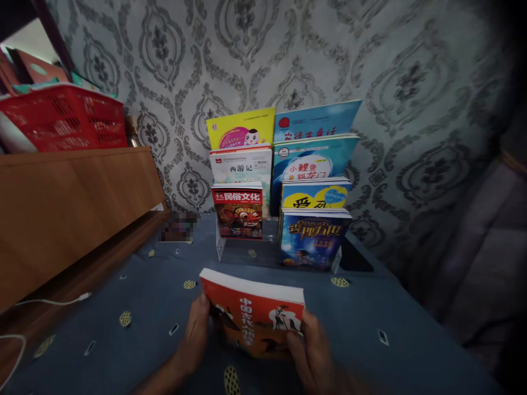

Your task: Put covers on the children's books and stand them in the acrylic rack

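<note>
A thick orange-red paperback book [251, 321] is held upright, its cover facing me and its white page edges on top. My left hand [196, 329] grips its left side, the thumb near the upper corner. On the right side my right hand [310, 348] grips it, with fingers over the front cover. Beyond the book stands a clear acrylic book rack [251, 252] with tiered books. A red-covered book [239, 214] is in the rack's front left, and a dark blue book [313, 238] is in its front right.
The rack stands on a blue patterned bedsheet [164, 291] near a patterned wall [329, 60]. A dark flat object [356, 258] lies behind the rack's right end. At left, a red basket [66, 118] sits on a wooden cabinet [78, 203], with a white cable [53, 300] below. A grey curtain-like cloth [465, 219] hangs at right.
</note>
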{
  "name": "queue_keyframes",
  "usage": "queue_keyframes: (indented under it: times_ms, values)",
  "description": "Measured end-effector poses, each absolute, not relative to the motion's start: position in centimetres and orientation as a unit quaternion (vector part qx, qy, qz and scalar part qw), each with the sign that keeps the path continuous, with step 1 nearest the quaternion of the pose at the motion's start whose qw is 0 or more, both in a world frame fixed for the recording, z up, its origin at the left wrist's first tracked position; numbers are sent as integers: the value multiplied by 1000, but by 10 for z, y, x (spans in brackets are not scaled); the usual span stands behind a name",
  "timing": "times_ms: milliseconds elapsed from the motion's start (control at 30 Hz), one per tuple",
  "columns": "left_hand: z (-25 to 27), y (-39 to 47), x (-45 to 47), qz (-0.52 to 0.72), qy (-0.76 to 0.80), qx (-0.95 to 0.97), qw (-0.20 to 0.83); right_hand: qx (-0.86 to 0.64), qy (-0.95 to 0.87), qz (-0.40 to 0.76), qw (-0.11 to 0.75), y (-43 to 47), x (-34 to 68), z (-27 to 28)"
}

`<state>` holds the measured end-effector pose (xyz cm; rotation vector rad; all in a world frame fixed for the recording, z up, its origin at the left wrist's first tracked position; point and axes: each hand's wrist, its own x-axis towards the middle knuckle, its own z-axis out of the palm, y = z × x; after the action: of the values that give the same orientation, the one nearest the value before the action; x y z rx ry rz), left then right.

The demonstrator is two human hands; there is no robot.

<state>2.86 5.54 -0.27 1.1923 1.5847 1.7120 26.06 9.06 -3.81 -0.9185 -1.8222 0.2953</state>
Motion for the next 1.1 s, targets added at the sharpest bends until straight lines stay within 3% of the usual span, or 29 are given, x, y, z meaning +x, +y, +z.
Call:
queue_keyframes:
  times_ms: [200, 400, 833, 1100]
  values:
    - [22, 35, 19, 513, 547, 621, 229, -314, -817, 36, 482, 95, 281, -30]
    - [34, 17, 11, 428, 568, 681, 177, -317, -829, 49, 459, 87, 290, -29]
    - [29, 20, 10, 439, 551, 657, 267, -237, -858, -14, 456, 84, 287, -17]
    - [44, 62, 13, 479, 570, 634, 211, -267, -834, -6, 483, 110, 266, 20]
